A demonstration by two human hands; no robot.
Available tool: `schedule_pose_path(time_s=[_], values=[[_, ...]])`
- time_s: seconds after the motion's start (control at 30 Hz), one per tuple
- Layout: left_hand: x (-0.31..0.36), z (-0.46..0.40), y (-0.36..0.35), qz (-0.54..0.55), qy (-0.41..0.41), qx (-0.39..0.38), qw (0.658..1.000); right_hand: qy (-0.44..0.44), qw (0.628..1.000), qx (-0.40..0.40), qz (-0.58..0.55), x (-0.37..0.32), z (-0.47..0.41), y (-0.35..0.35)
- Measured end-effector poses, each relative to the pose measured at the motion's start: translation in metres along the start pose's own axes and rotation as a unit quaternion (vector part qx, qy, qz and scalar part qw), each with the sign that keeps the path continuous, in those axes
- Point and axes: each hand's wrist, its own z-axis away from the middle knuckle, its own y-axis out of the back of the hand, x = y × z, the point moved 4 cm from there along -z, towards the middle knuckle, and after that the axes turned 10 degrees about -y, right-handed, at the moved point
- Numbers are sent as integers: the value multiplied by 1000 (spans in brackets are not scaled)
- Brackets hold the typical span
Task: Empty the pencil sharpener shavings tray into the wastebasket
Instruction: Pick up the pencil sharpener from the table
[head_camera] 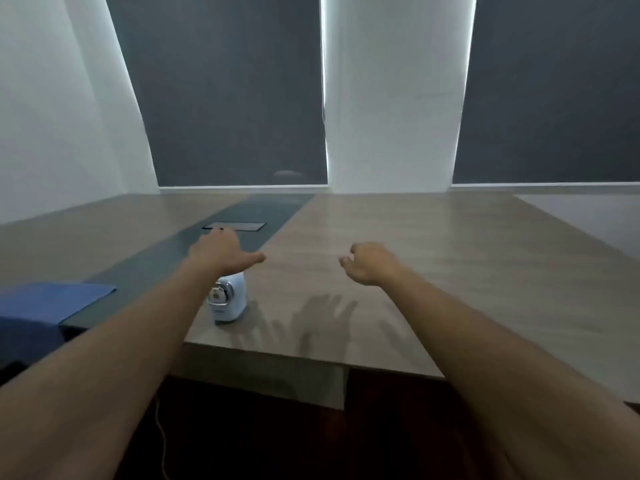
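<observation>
- A white pencil sharpener (pixel 228 299) stands upright on a wooden table (pixel 433 258), near its front edge.
- The left hand (pixel 221 252) hovers above the sharpener, fingers spread, holding nothing.
- The right hand (pixel 369 265) hovers well apart, loosely curled, empty.
- A blue cloth (pixel 52 301) lies at far left.

Wooden table (pixel 433 244), blue cloth (pixel 52 299), dark blinds (pixel 225 91).

Counted: one white dome-shaped plastic pencil sharpener (pixel 228 301) at 7 o'clock; one blue folded cloth (pixel 52 301) at 9 o'clock; one wood-grain table (pixel 433 258); two bare hands, left (pixel 221 252), right (pixel 369 263); two dark roller blinds (pixel 228 91).
</observation>
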Motion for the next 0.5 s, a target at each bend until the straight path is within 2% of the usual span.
schedule_pose_path(time_s=[0.07,0.17,0.37,0.5], values=[[-16,10,-12,22,51,-41,998,16,1000,-2,6,-16,8,-8],[-40,21,-40,93,108,-60,988,45,999,-11,-8,-41,17,-26],[-57,25,-60,195,179,36,964,79,995,-12,-62,-56,31,-39],[-42,22,-56,278,191,51,940,90,989,-8,-117,-44,36,-35]])
